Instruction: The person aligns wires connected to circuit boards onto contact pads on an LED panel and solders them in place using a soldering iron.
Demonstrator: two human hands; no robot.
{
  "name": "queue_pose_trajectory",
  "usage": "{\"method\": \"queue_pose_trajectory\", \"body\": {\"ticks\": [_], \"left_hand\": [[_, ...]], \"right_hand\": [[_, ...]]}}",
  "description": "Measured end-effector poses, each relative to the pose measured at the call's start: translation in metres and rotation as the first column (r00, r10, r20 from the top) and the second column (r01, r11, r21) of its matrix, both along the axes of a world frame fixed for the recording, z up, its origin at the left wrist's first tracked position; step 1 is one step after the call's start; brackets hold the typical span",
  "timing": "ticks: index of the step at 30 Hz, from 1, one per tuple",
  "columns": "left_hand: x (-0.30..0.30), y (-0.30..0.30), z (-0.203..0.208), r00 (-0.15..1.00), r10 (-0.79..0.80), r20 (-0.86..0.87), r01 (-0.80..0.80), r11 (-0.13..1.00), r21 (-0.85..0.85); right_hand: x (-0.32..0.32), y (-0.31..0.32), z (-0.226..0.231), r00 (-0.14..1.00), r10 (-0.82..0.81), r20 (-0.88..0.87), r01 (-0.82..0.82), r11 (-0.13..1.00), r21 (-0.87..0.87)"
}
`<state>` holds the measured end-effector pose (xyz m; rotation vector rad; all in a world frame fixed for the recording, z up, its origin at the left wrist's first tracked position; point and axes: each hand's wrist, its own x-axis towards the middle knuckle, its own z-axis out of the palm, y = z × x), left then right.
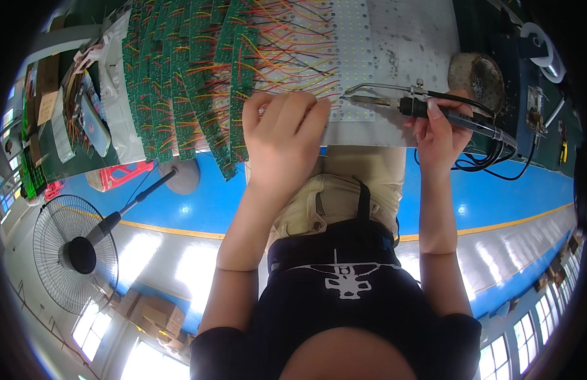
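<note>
My right hand [442, 130] is closed around the black handle of a soldering iron [404, 106], whose tip points left. A thin curved metal feed tube [385, 87] is clamped along the iron and reaches almost to the tip. Under the tip lies the edge of a white panel [353, 63] dotted with rows of small yellowish pads. Red, yellow and black wires [296, 60] run from it to overlapping strips of green circuit boards [185, 95]. My left hand [286, 130], fingers curled, rests over the wires at the table's near edge; its fingertips and anything in them are hidden.
Right of the panel sits a round, crusty bowl [461, 69], with a solder spool [539, 47] beyond it. The iron's black cable [496, 152] loops beside my right hand. Far left lie a phone [95, 123] and loose wires. A fan [81, 253] stands left of me.
</note>
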<state>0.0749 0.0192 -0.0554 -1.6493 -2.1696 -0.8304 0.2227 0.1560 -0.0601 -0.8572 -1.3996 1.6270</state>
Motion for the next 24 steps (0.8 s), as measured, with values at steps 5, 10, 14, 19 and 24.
{"method": "queue_pose_trajectory", "body": {"ticks": [5, 10, 14, 19, 24], "left_hand": [[0.0026, 0.0009, 0.0026, 0.998, 0.037, -0.056, -0.040, 0.998, -0.055], [0.0022, 0.0011, 0.0043, 0.998, 0.035, -0.052, -0.039, 0.997, -0.067], [0.0023, 0.0011, 0.0055, 0.998, 0.029, -0.048, -0.033, 0.996, -0.081], [0.0026, 0.0014, 0.0052, 0.999, 0.029, -0.044, -0.033, 0.996, -0.083], [0.0020, 0.0012, 0.0049, 0.998, 0.027, -0.048, -0.030, 0.997, -0.073]], "right_hand": [[0.0022, 0.0003, -0.0019, 1.000, 0.012, 0.003, -0.012, 1.000, -0.018], [0.0027, 0.0009, -0.0026, 1.000, 0.004, 0.031, -0.003, 1.000, -0.019], [0.0027, 0.0010, -0.0034, 1.000, 0.001, 0.027, -0.001, 1.000, -0.008], [0.0007, -0.0004, -0.0013, 0.999, -0.011, 0.051, 0.011, 1.000, 0.015], [-0.0007, -0.0009, 0.0002, 0.998, -0.013, 0.064, 0.010, 0.999, 0.046]]}}
